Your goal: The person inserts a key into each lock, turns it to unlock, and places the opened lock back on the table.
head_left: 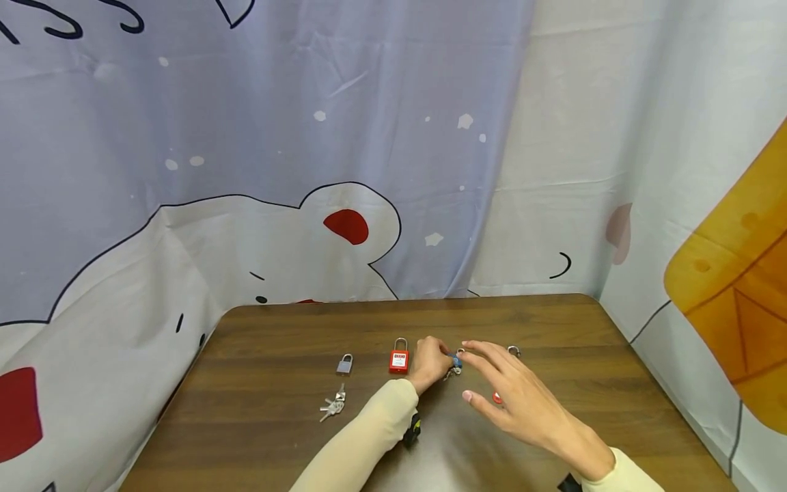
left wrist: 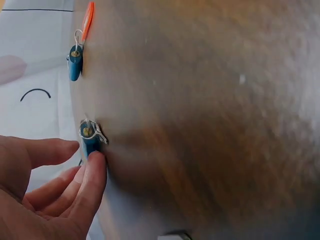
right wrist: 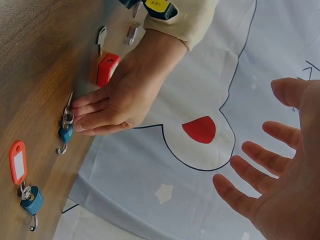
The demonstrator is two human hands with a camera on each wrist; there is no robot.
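Fingers of the right hand (head_left: 522,403): spread and slack, grasping nothing, raised over the table (head_left: 240,444).
Key bunch (head_left: 333,407): lying on the table at left, well apart from both hands.
Red tag (right wrist: 18,165): beside a second blue padlock (right wrist: 32,201), with keys between them (the right hand hides most of the pair from the head view).
Fingers of the left hand (head_left: 430,361): parted and loose at the near blue padlock (right wrist: 66,133), not curled round it; whether the tips touch cannot be told.
Near blue padlock: resting on the table toward the far side, between the two hands in the head view, with small keys (right wrist: 68,117) at its keyhole end.
Handling: a light pinch on the body, thumb opposite forefinger, would probably serve best, clear of the dangling keys; the right hand could steady the shackle.
Red padlock (head_left: 398,361): just left of the left hand, shackle pointing away.
Silver padlock (head_left: 344,366): farther left, near the red one.
Backdrop: a printed curtain (head_left: 418,82) behind the table.
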